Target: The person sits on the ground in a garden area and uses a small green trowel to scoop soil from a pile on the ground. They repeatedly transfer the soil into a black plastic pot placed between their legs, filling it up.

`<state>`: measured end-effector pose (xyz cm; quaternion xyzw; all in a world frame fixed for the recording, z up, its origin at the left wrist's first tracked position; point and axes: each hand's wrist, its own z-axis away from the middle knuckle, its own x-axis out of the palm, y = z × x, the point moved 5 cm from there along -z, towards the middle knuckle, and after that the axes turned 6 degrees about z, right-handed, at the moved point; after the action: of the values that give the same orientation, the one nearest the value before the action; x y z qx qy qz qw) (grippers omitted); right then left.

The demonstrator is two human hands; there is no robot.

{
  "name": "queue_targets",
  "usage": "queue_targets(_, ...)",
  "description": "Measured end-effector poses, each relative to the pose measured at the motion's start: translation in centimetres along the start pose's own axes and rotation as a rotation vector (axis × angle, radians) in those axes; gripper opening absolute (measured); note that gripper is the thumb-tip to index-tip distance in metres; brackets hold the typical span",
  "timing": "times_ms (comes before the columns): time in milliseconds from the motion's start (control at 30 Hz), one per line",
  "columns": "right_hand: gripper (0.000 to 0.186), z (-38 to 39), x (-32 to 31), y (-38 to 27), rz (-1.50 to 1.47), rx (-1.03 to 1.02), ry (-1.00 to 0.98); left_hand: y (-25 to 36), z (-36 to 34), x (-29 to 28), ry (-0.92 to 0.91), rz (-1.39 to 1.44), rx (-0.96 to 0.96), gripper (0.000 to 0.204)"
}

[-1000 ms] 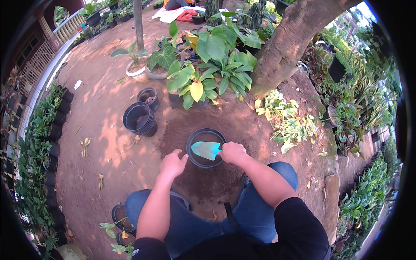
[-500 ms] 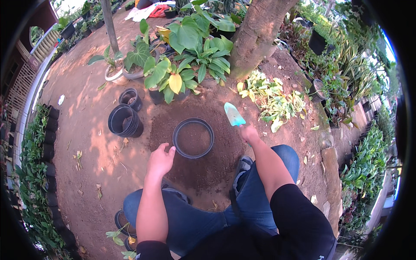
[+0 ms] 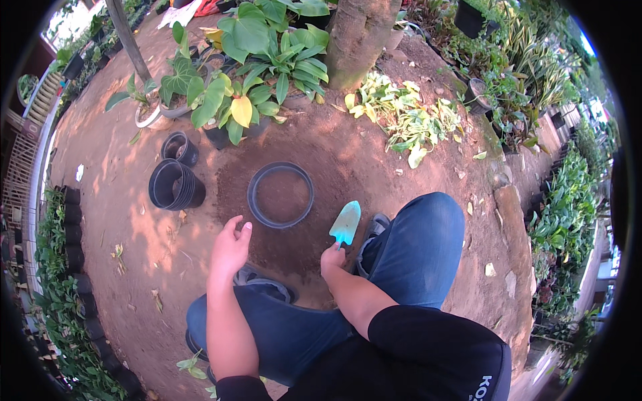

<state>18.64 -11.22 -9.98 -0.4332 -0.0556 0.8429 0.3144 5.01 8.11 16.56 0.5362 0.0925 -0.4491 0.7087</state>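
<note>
We're on trowel work beside the pot, as we read it, and the next move seems to call for a firm grip and a steady blade that clears the rim. From the left edge of the bare ground (image 3: 107,214), we have a row of potted plants (image 3: 57,267), then a nested stack of black pots (image 3: 194,194). Here's our left hand (image 3: 232,244), holding nothing, fingers loosely curled, thumb apart from them, just beside the near left rim of the round black pot (image 3: 252,194). That pot sits within the edges of the dark soil patch (image 3: 287,250), brown soil showing inside. Over to the right, our right hand (image 3: 332,259) is clamped on the handle of the turquoise trowel (image 3: 346,222)! Its blade rises straight from our fist, tip pointing away from us, by the patch's near right edge and apart from the pot; we see no heap on it. Farther right lie wilted leaves (image 3: 411,120), then stone edging (image 3: 513,214).
</note>
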Motion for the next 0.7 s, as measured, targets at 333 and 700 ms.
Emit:
queue_targets(333,0.045,-4.2,-2.2,0.2,0.036,0.110,0.053,-1.9,1.5,-0.5,-0.063,0.021,0.041,0.042)
queue_targets(700,0.042,-5.5,-0.2,0.0,0.107,-0.041,0.035,-1.4,1.8,-0.4,-0.058,0.046,0.028,0.042)
